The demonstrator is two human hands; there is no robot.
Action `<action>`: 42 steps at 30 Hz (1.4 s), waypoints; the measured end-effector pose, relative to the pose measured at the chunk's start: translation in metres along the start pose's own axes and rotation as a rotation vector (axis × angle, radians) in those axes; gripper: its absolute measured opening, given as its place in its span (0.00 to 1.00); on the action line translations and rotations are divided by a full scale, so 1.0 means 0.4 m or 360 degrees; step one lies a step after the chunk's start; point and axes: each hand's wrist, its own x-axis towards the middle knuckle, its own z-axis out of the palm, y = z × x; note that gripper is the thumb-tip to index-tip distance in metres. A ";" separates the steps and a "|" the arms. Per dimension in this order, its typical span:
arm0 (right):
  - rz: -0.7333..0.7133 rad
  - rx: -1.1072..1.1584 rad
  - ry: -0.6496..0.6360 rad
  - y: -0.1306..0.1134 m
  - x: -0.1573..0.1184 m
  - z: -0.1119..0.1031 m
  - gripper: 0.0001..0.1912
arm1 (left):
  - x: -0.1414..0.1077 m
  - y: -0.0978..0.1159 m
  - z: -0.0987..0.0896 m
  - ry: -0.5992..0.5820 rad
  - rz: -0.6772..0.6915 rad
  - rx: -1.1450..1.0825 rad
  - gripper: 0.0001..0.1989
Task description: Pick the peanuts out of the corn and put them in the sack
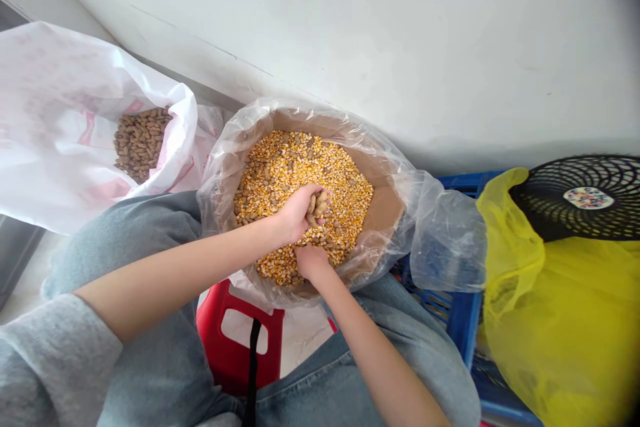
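My left hand [296,215] is curled around several unshelled peanuts [318,207], just above a heap of yellow corn kernels [335,163]. More peanuts lie scattered through the corn, mostly on its left side and near my hands. Below it, my right hand [311,261] dips into the kernels near the front of the heap, its fingers hidden. A clear plastic bag [223,170] with a brown inner layer surrounds the corn and stands between my knees.
At the left is a white sack [60,87] with a pile of peanuts [143,140] inside. A red stool [217,340] shows below the bag. On the right are a blue crate [463,327], yellow mesh [560,333] and a black basket [545,190]. A white wall [375,33] rises behind.
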 end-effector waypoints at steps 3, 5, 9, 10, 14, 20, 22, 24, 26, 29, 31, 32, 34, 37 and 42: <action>-0.0095 0.0041 0.0119 0.009 -0.013 -0.022 0.15 | 0.001 0.000 0.000 -0.0005 0.0004 0.0007 0.07; -0.0139 0.0079 0.0210 0.017 -0.019 -0.040 0.16 | -0.001 0.002 0.003 0.0012 0.0001 0.0011 0.07; -0.0161 0.0194 0.0451 0.034 -0.025 -0.077 0.17 | -0.007 0.006 0.012 0.0109 -0.0015 0.0010 0.07; -0.0148 0.0266 0.0545 0.038 -0.027 -0.086 0.16 | -0.008 0.006 0.013 0.0122 -0.0020 0.0005 0.07; -0.0061 0.0718 0.0910 0.056 -0.039 -0.113 0.12 | -0.002 0.004 0.009 0.0075 -0.0014 -0.0032 0.07; -0.0067 0.1532 0.1339 0.097 -0.047 -0.141 0.10 | 0.003 0.008 0.009 -0.0096 0.0062 -0.0089 0.08; -0.0073 0.1850 0.1433 0.112 -0.046 -0.150 0.11 | 0.002 0.009 0.009 -0.0094 0.0072 -0.0080 0.08; -0.0070 0.2079 0.1616 0.120 -0.050 -0.159 0.12 | 0.003 0.008 0.006 -0.0069 0.0054 -0.0074 0.07; -0.0094 0.2172 0.1808 0.119 -0.061 -0.169 0.12 | 0.006 0.005 0.002 -0.0041 0.0030 -0.0069 0.07; -0.0220 0.2115 0.1946 0.102 -0.086 -0.178 0.11 | 0.011 0.000 -0.002 -0.0002 0.0034 -0.0046 0.07; -0.0338 0.1961 0.1971 0.089 -0.101 -0.180 0.10 | 0.014 -0.002 -0.001 0.0017 0.0051 -0.0029 0.07; -0.0392 0.1857 0.1969 0.084 -0.106 -0.179 0.10 | 0.015 -0.003 0.000 0.0021 0.0053 -0.0025 0.07; -0.0465 0.1608 0.1933 0.079 -0.113 -0.175 0.09 | 0.017 -0.005 0.003 0.0020 0.0048 -0.0027 0.08; -0.0494 0.1275 0.1878 0.081 -0.114 -0.168 0.09 | 0.017 -0.008 0.006 0.0028 0.0038 -0.0033 0.09; -0.0493 0.1100 0.1896 0.089 -0.106 -0.162 0.12 | 0.014 -0.009 0.011 0.0063 0.0050 -0.0031 0.10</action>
